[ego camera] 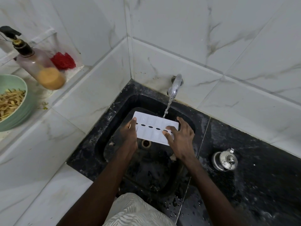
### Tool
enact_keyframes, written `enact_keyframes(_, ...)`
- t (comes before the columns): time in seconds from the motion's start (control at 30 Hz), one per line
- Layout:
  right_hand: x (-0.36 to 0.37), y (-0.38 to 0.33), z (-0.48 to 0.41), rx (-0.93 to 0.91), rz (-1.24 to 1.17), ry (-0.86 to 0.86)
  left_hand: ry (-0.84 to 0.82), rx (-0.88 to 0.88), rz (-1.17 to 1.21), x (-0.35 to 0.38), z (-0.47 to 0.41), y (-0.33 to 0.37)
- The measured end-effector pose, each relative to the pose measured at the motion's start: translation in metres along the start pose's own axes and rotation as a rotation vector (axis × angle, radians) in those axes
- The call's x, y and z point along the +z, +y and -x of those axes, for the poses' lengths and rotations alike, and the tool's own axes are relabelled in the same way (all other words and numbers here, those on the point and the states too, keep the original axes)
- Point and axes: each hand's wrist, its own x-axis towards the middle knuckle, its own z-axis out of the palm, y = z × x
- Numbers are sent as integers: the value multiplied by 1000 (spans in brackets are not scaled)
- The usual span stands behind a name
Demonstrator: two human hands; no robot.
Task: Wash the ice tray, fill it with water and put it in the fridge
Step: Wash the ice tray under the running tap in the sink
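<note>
A white ice tray (151, 126) with a row of dark oval holes down its middle is held over the black sink (114, 111). My left hand (128, 137) grips its left end, thumb on top. My right hand (180, 139) holds the right end, fingers spread over the tray's top and thumb on its far edge. Water runs from the chrome tap (175, 86) and lands on the tray's far edge.
The sink drain (145, 143) lies below the tray. A steel lidded pot (225, 159) stands on the black counter at the right. On the left ledge are a pump bottle (40, 67), a red scrubber (63, 61) and a green bowl (16, 111) of food strips.
</note>
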Motion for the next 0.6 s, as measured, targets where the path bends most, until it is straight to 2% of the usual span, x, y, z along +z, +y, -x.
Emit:
enact_keyframes(0.13, 2, -16, -4, 38, -7, -92, -38, -26, 8, 6, 3, 1)
enact_keyframes(0.27, -2, -9, 2, -60, -63, -38, 25, -2, -36, -4, -14, -2)
enact_keyframes(0.33, -3, -4, 2, -40, -32, 5, 24, 3, -58, -6, -16, -3)
enact_keyframes(0.43, -1, -11, -1, 48, 28, -61, -17, 5, -41, -1, -7, -1)
enact_keyframes(0.5, 0, -16, -3, 25, 7, -107, -8, 13, -40, 0, -7, -3)
enact_keyframes(0.6, -3, -13, 0, -33, -45, -40, 19, 4, -38, -6, -13, -5)
